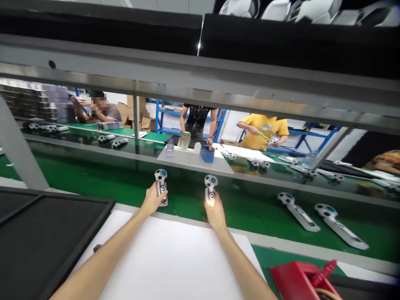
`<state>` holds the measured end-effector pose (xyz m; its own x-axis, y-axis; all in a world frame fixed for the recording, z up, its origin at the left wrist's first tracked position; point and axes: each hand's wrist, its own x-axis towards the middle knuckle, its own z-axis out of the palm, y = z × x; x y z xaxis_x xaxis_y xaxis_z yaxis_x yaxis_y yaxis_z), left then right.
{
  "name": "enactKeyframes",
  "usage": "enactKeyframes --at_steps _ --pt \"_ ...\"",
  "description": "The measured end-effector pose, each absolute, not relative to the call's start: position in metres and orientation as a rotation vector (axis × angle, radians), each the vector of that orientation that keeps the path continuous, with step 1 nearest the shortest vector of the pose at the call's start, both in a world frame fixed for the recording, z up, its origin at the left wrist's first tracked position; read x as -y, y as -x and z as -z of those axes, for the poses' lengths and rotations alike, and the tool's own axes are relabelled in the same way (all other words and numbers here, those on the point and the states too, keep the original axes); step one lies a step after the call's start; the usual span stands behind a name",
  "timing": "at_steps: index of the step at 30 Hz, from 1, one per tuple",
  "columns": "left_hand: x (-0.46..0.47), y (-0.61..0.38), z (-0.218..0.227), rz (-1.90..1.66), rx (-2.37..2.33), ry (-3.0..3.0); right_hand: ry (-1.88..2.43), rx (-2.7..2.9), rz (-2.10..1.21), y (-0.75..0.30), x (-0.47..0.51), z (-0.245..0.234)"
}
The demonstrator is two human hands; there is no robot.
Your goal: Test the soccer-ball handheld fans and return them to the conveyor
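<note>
My left hand (152,201) is closed round the handle of a small white hand-held fan with a football-patterned head (161,176), held upright over the green conveyor belt (250,208). My right hand (215,212) grips the handle of a second such fan (211,183); a warm light glows at its handle under my thumb. Both arms reach forward over a white sheet (168,258) at the near edge.
Two more fans (298,210) (340,227) lie on the belt to the right. A black tray (46,237) sits at the left, a red tool (304,279) at the lower right. Three other people work across the belt. A metal rack frame (200,83) runs overhead.
</note>
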<state>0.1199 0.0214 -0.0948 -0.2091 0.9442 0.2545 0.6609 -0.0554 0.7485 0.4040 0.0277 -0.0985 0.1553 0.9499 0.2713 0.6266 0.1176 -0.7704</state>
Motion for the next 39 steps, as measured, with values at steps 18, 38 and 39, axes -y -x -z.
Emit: enactKeyframes --at_steps 18,38,39 --pt "-0.015 -0.125 0.102 -0.783 -1.848 -2.118 2.058 1.695 0.167 -0.394 -0.019 0.103" --pt "-0.019 -0.128 0.106 -0.769 -1.808 -2.198 2.010 1.879 0.135 -0.464 -0.009 0.098" --pt "-0.020 -0.127 0.106 -0.781 -1.817 -2.197 2.024 1.875 0.140 -0.464 -0.008 0.098"
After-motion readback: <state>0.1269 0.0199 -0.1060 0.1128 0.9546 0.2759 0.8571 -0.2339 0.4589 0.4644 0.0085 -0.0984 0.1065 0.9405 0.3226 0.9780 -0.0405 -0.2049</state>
